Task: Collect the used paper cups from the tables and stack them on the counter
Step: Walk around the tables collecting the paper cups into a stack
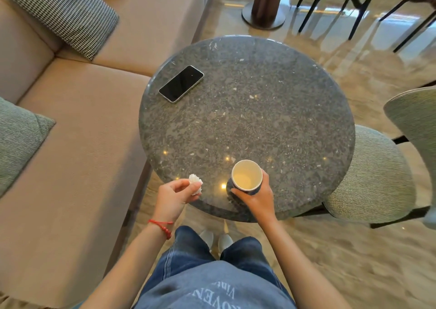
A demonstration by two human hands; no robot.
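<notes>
A round table [247, 110] of dark speckled stone fills the middle of the room, its polished top catching small spots of ceiling light near the person's edge. At about six o'clock on that top, close to the rim, the right hand [256, 196] is wrapped around a paper cup [247, 175], upright, its pale inside open to view; whether its base touches the stone I cannot tell. At seven o'clock the left hand [174, 196] pinches a crumpled white tissue [195, 183] between fingertips, just over the table's edge, a red bracelet [162, 226] at the wrist. A black phone [181, 84] lies flat at ten o'clock, well apart from the cup. A beige sofa [77, 143] with a houndstooth cushion [63, 11] runs along the left; a green upholstered chair [372, 179] sits tucked in at four o'clock. The floor [342, 261] is glossy, marbled tan.
</notes>
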